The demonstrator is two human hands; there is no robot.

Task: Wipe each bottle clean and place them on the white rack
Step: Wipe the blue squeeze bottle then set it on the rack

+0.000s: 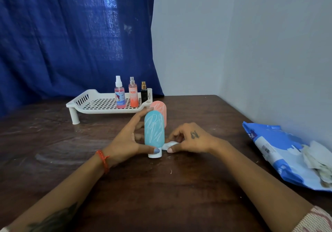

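On the white rack (100, 104), one bottle (133, 95) reads "ENUAOL".

Dim, cool, even light. Daylight glows through the deep blue cloth curtain (71, 37) in a bright patch. Dull sheen on the dark brown wooden table (179, 186). Shadows faint. Wide-angle bending toward edges; corners soft, slightly blurred.

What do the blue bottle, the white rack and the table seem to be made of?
Blue bottle: likely soft matte plastic or silicone, with an even, dull skin scribbled white and a harder-looking white cap.
White rack: moulded plastic, judging by its uniform colour, grid holes and slotted walls.
Table: dark wood or wood veneer, with visible grain and a faint sheen.
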